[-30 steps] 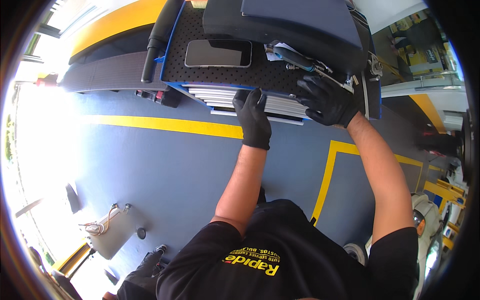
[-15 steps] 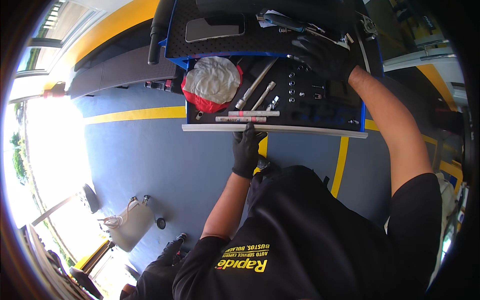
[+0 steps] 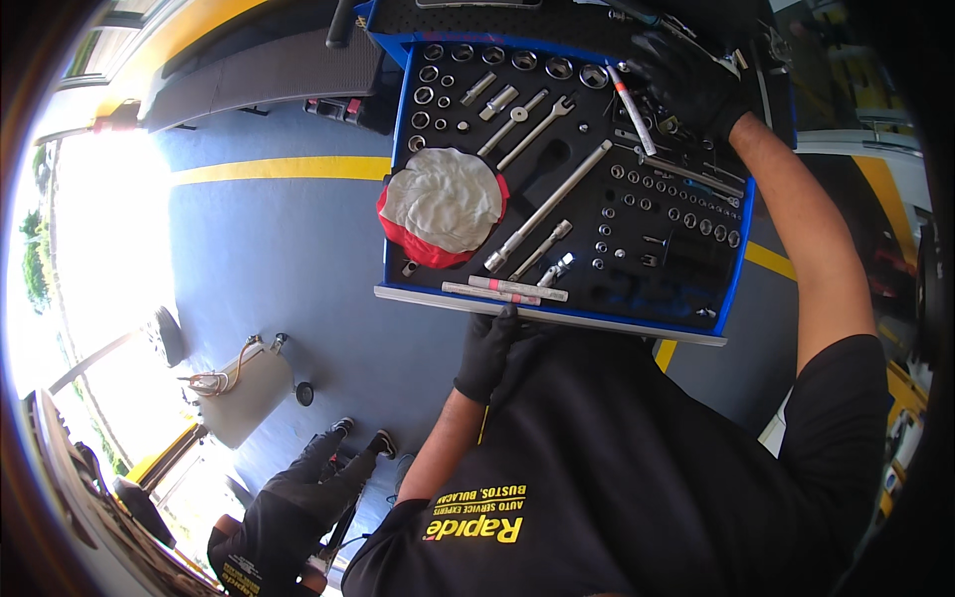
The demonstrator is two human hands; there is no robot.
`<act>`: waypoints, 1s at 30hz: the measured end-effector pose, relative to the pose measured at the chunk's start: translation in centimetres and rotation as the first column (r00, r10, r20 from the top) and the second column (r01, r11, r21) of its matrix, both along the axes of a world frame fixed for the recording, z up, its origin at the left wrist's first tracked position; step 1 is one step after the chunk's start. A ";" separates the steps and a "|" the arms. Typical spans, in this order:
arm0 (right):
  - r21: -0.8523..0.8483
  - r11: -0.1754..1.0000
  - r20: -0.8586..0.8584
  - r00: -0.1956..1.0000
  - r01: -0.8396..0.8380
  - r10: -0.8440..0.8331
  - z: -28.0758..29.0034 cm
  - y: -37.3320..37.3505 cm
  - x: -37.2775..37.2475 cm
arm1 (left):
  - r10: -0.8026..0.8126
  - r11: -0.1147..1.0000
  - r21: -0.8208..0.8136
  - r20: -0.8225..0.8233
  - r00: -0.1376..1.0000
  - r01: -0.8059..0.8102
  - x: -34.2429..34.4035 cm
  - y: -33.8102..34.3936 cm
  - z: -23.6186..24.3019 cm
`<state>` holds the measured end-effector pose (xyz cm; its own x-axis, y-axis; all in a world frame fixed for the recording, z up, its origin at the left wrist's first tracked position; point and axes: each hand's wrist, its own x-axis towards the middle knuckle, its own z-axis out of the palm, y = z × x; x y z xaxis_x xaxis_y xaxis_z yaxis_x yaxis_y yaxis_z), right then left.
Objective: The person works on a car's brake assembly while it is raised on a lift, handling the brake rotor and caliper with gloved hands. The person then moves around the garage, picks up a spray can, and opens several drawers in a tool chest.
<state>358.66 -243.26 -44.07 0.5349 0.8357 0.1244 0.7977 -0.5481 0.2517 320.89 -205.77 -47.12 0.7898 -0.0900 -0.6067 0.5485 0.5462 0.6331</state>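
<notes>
A blue drawer (image 3: 564,316) with a pale front rail is pulled out toward me. My left hand (image 3: 487,348), in a black glove, has its fingers hooked over that rail. Inside lie a white-and-red cloth cap (image 3: 443,204), a long extension bar (image 3: 549,206), an open-end wrench (image 3: 537,131) and several sockets (image 3: 524,60). Two pale paint-marker-like sticks (image 3: 517,289) rest along the front. My right hand (image 3: 681,85), also black-gloved, is over the far right, beside a pale stick with a red band (image 3: 631,109); its fingers blend into the dark background.
The dark cart top (image 3: 477,22) carries hand tools at its far right. A grey ramp-like bench (image 3: 269,85) stands left. On the blue-grey floor (image 3: 298,234) are yellow lines and a beige wheeled tank (image 3: 244,398). Another person (image 3: 288,517) is at lower left.
The drawer has come farther out toward me with my left hand on its rail, uncovering sockets and wrenches at the back. My right hand stays at the far right. The other person shows more.
</notes>
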 end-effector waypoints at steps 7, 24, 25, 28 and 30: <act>0.103 0.995 -0.087 0.996 -0.009 0.018 1.0 0.2 -1.8 | -0.062 0.997 0.044 0.012 0.998 0.061 1.0 0.3 -0.7; 0.098 0.993 -0.062 0.996 0.070 -0.064 3.5 5.2 -25.0 | -0.024 0.968 -0.210 0.473 0.881 0.140 2.2 2.1 -7.5; 0.087 0.994 -0.033 0.997 0.068 -0.065 3.5 5.2 -25.3 | 0.059 0.854 -0.507 0.318 0.946 0.117 3.1 2.2 -8.0; 0.068 0.991 -0.063 0.992 0.114 -0.110 4.2 4.4 -25.6 | 0.088 0.885 -0.463 0.077 0.993 -0.043 6.1 1.4 -9.1; 0.138 0.988 -0.017 0.998 0.067 -0.066 4.4 4.2 -25.2 | 0.256 0.938 -0.260 0.067 0.964 -0.230 10.2 -0.3 -9.7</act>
<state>333.46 -239.11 -39.64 0.5909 0.7735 0.2292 0.7609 -0.6288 0.1601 331.07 -206.05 -56.86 0.8610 -0.0251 -0.5080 0.3212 0.8013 0.5048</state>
